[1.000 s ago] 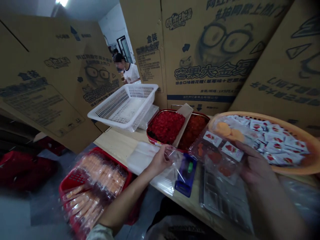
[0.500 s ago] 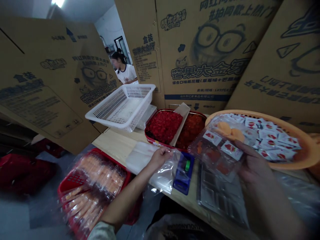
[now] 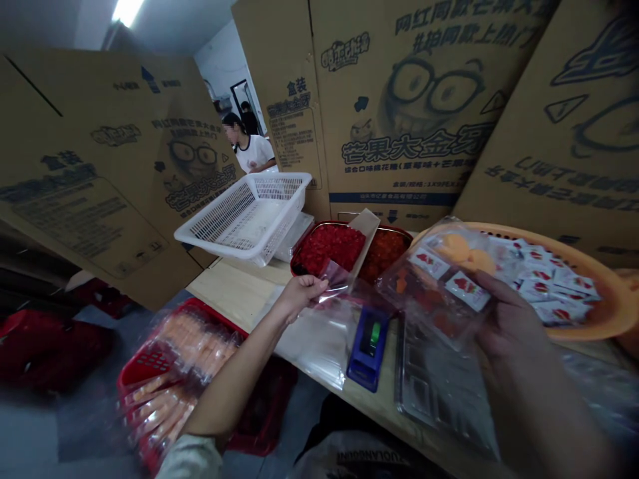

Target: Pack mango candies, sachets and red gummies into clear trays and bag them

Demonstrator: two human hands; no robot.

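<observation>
My right hand (image 3: 509,319) grips the right side of a clear plastic tray (image 3: 444,279), tilted above the table. Two white packets with red print, orange round pieces and darker reddish pieces lie in it. My left hand (image 3: 301,296) is closed in a pinch on the edge of a clear plastic bag (image 3: 340,281), whose film stretches toward the tray. Whether the tray sits inside that bag I cannot tell. Below the hands are a blue tape dispenser (image 3: 367,356) with a green core, flat clear film (image 3: 319,349) and empty clear trays (image 3: 439,392).
An orange basket (image 3: 616,299) of white packets stands at right. Behind my left hand is a divided container of red pieces (image 3: 332,245) and orange-red pieces (image 3: 384,249). A white basket (image 3: 249,256) and red basket (image 3: 132,386) are left. Cardboard boxes (image 3: 399,153) wall the back; a person (image 3: 253,152) is beyond.
My left hand has moved up and slightly left, drawing the bag's edge up off the tape dispenser toward the red pieces. My right hand still holds the tray in nearly the same place.
</observation>
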